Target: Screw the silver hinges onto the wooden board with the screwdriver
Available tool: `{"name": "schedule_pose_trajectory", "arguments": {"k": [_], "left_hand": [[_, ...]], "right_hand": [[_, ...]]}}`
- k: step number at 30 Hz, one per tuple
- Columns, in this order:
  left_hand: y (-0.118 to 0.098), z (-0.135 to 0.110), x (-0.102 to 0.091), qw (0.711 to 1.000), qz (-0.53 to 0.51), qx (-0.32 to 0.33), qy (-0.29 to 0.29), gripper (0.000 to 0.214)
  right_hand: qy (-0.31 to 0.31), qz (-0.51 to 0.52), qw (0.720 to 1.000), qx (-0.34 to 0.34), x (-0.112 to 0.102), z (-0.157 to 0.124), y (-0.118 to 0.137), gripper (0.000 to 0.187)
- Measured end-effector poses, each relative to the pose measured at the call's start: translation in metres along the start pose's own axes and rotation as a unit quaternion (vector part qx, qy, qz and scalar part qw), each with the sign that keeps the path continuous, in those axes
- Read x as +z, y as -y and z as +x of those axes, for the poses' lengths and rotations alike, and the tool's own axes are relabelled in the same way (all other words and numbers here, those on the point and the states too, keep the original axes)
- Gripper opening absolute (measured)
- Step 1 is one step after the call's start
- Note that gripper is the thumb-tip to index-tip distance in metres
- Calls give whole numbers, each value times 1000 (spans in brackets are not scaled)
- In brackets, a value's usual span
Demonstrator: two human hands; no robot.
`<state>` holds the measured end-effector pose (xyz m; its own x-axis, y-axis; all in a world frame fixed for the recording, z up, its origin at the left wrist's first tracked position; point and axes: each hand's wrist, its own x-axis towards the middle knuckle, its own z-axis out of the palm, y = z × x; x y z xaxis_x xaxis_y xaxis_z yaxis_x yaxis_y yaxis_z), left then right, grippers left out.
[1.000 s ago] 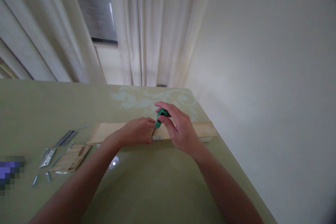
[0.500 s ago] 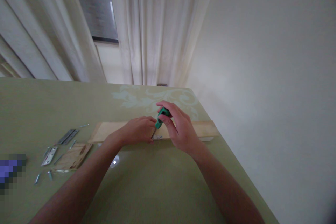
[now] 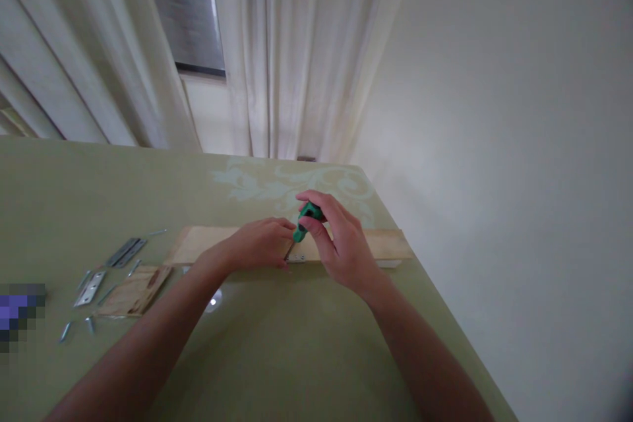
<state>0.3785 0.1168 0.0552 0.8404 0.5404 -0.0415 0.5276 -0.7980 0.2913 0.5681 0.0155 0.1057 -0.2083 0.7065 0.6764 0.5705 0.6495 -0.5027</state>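
Observation:
A long pale wooden board (image 3: 380, 244) lies across the green table (image 3: 277, 349). My right hand (image 3: 341, 244) is closed round the green handle of a screwdriver (image 3: 304, 219), whose tip points down at a small metal hinge (image 3: 295, 258) on the board's near edge. My left hand (image 3: 260, 245) rests on the board just left of the hinge, fingers curled and pressed down beside the screwdriver's shaft. What its fingertips pinch, if anything, is hidden.
At the left lie a small plywood piece (image 3: 133, 290), loose metal hinges (image 3: 90, 287) (image 3: 126, 251) and several screws (image 3: 65, 330). The table's right edge drops off near the board's end. Curtains (image 3: 281, 46) and a white wall stand behind.
Both hands stay at the hinge; the right hand's fingers have shifted slightly on the green handle. The view has drifted a little.

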Motion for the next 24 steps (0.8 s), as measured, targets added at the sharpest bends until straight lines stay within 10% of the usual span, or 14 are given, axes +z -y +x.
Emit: {"name": "schedule_pose_trajectory", "arguments": {"k": [24], "left_hand": [[-6, -2, -6, 1000, -14, 4, 9, 29]], "right_hand": [[1, -13, 1000, 1, -3, -2, 9, 29]]}}
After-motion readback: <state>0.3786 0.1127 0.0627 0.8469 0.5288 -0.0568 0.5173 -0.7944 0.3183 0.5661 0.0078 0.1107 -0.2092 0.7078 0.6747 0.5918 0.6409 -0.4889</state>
